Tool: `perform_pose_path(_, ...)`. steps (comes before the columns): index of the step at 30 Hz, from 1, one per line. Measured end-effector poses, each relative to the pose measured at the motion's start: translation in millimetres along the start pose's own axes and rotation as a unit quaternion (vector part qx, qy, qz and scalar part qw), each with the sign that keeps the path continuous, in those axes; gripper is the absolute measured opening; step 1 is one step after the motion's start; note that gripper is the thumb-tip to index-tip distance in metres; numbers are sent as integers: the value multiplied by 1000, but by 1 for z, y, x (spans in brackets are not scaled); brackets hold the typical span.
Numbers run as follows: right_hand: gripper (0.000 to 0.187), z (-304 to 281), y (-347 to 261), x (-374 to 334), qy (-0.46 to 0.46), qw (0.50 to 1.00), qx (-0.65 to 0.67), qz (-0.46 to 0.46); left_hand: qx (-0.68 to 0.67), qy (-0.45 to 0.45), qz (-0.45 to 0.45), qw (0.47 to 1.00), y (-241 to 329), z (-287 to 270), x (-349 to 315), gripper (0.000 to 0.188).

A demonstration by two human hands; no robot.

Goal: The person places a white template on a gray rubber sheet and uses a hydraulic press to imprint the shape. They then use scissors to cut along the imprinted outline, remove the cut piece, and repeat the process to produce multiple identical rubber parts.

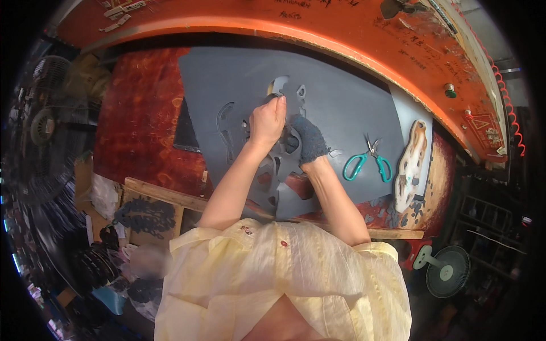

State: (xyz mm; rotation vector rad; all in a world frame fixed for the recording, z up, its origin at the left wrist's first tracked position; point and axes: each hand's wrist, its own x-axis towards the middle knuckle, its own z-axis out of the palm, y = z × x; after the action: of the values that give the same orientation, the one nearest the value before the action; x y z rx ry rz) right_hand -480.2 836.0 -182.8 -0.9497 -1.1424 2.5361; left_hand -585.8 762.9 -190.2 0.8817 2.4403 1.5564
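Note:
A large dark grey sheet (pixel 347 102) with curved cut-outs lies over the table, its material thin and smooth. My left hand (pixel 266 122) is bare and closed, thumb uppermost, at the edge of a cut-out near the sheet's middle; it grips a bit of the grey material. Close on its right is my right hand (pixel 310 141), in a dark grey knitted glove. Its fingers curl in at the cut part of the sheet, and their tips are partly hidden. Scissors (pixel 368 161) with teal handles rest on the sheet to the right, blades apart.
An orange machine beam (pixel 318 31) curves across the far side. On the right lies a long, pale cutting die or pattern (pixel 410 167) with holes, beside small grey scraps (pixel 392 216). Dark cut pieces (pixel 147 217) lie at the lower left; a fan (pixel 448 271) stands lower right.

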Motion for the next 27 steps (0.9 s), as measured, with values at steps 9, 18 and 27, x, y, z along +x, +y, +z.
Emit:
perform_pose_path(9, 16, -16, -20, -2, -79, 903, -389, -163, -263, -67, -131, 953, 2, -1, -2, 42)
perform_pose_path(18, 38, -9, -54, -69, 95, 980, -167, -46, -464, -237, -327, 789, 39, -37, -24, 43)
perform_pose_path(27, 15, -17, -13, -84, -44, 702, -605, -372, -434, -288, -278, 807, 43, -51, -104, 37)
